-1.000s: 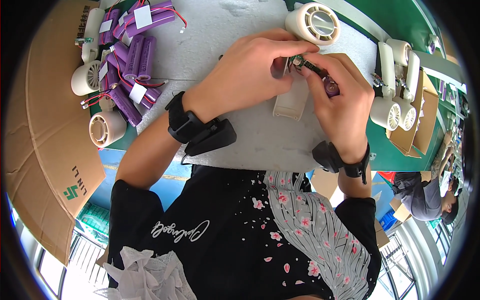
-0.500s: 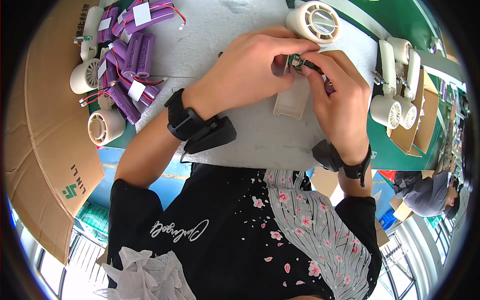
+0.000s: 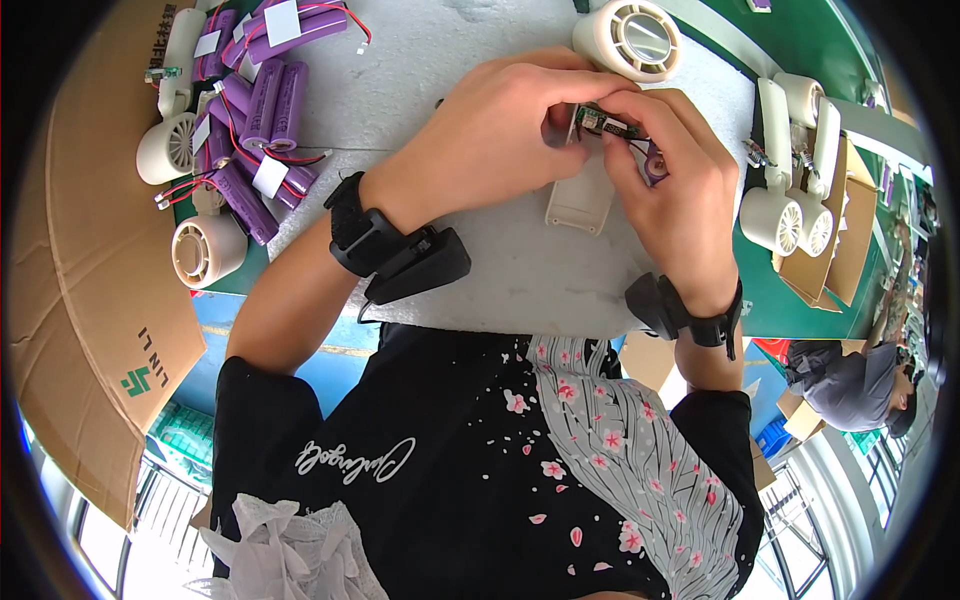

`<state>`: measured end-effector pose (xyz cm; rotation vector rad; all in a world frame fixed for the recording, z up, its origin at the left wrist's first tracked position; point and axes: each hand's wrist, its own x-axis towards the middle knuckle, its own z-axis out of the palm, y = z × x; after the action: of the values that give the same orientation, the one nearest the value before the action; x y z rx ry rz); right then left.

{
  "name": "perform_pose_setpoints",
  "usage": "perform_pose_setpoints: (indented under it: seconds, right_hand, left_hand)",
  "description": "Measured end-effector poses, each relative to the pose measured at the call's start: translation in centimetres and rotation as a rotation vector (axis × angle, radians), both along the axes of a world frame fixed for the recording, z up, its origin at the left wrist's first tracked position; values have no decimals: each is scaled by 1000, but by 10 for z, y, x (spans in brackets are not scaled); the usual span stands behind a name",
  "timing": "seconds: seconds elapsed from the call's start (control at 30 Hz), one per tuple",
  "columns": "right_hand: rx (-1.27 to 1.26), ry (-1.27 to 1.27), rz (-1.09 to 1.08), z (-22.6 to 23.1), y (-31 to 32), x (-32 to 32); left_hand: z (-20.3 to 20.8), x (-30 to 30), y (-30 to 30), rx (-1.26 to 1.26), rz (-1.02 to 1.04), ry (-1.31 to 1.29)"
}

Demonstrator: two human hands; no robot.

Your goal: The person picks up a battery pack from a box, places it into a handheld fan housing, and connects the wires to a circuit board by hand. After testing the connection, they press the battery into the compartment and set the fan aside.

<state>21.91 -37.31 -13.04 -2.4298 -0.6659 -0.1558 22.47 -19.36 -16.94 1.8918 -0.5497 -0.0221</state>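
Observation:
A cream handheld fan lies on the white foam mat, its round head [image 3: 632, 42] just beyond my hands and its open handle shell [image 3: 580, 205] between them. My left hand [image 3: 505, 125] is closed round the left side of the shell. A small green circuit board [image 3: 592, 120] shows between the hands, with a black part at its right. My right hand [image 3: 690, 185] curls around a purple battery [image 3: 655, 168], whose end shows between thumb and fingers. Its index finger reaches over the board's far side. Dark thin wires run between battery and board; their ends are hidden.
Several purple batteries with wired plugs [image 3: 265, 110] are heaped at the left, beside cream fans [image 3: 208, 250]. More cream fans [image 3: 772, 220] stand at the right near a cardboard box [image 3: 850, 230]. A large carton [image 3: 90, 250] borders the left. A person [image 3: 850, 385] sits far right.
My right thumb has drawn away from the black part at the board, and the fingers have shifted slightly up. More of the board and battery end now shows. The left hand barely moved.

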Motion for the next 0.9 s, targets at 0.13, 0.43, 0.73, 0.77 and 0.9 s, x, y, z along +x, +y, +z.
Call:
perform_pose_setpoints:
  seconds: [0.13,0.43,0.73,0.77,0.9]
  right_hand:
    - [-2,17,74,0,-4,1]
    - [-10,-67,73,-1,-1,1]
    - [40,47,73,-1,-2,1]
    - [52,71,75,-1,-2,1]
    - [65,91,87,1,-2,1]
  left_hand:
    - [-1,0,0,-13,-4,-12]
    - [1,-2,-2,39,20,-43]
    - [-1,-2,-1,45,18,-47]
    - [-1,-2,-1,45,17,-45]
    - [0,-2,-1,37,6,-29]
